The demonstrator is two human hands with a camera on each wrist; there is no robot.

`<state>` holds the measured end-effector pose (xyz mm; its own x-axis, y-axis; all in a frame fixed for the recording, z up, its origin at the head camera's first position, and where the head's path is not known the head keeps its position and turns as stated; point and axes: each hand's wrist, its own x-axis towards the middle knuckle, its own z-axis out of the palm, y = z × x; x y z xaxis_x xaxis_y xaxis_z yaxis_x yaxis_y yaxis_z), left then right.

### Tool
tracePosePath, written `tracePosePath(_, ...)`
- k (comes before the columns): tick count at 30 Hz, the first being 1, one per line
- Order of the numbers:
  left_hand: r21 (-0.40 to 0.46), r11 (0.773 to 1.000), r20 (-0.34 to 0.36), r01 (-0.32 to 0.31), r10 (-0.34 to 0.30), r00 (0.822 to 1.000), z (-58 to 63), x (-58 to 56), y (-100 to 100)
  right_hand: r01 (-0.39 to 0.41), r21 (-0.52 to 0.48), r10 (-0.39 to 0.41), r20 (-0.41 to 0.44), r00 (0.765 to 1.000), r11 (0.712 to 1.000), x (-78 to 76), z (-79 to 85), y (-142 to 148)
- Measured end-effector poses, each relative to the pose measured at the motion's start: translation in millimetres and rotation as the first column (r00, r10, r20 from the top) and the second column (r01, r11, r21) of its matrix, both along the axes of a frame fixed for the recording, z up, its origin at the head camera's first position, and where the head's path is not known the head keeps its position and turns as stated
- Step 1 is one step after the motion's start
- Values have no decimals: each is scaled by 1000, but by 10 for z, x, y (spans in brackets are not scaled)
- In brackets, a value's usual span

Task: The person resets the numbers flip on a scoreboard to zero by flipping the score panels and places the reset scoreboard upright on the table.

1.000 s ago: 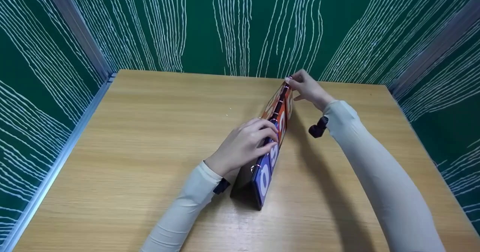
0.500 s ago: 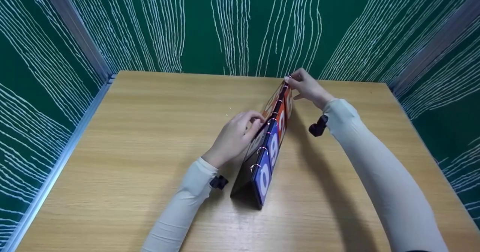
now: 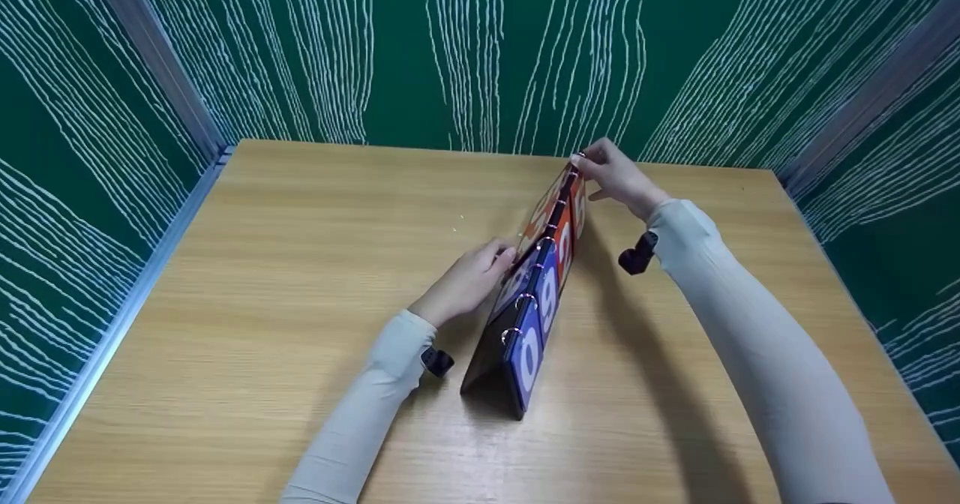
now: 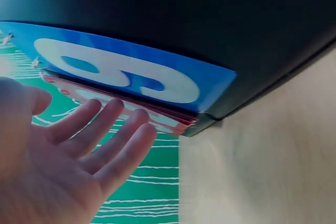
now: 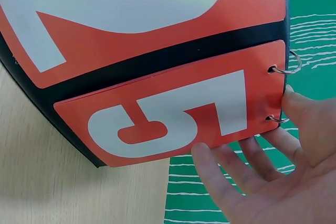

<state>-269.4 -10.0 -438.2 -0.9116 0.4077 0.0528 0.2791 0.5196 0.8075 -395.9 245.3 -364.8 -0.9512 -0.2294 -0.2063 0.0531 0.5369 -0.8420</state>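
A black flip scoreboard (image 3: 487,354) stands like a tent on the wooden table, its ringed ridge running away from me. Blue cards with 0 (image 3: 529,358) and 9 (image 3: 548,286) hang on the right face, nearest me; red 2 and 5 cards (image 5: 168,108) follow farther back. On the left face is a blue card (image 4: 121,69) with a white digit, beside red cards (image 4: 170,124). My left hand (image 3: 472,275) is at that face, fingers extended near the red cards. My right hand (image 3: 619,180) grips the scoreboard's far top end, thumb by the rings.
The wooden table (image 3: 300,264) extends around the scoreboard on all sides. Green walls (image 3: 405,54) with white wavy lines rise behind and at both sides. Small dark cameras (image 3: 637,254) hang at both wrists.
My left hand has left the blue cards on the ridge and moved down the left side. A blue card now shows on the left face. My right hand holds its place.
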Motion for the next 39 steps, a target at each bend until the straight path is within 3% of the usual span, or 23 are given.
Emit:
tracePosePath(13, -146, 989, 38, 39, -34, 999, -55, 15, 31, 11, -2, -11, 2, 1000, 1000, -5, -16, 19)
tracePosePath(19, -143, 989, 53, 41, -34, 998, -101, -3, 22, 9, -3, -9, 2, 1000, 1000, -4, -15, 13)
tracePosePath(29, -128, 987, 115, 98, -83, 990, -162, -28, -39, 7, -6, -7, -1, 1000, 1000, 3, -10, -5)
tracePosePath(39, -137, 985, 141, 103, -83, 986, -178, -15, -52, 11, -14, -11, 4, 1000, 1000, -26, -43, -3)
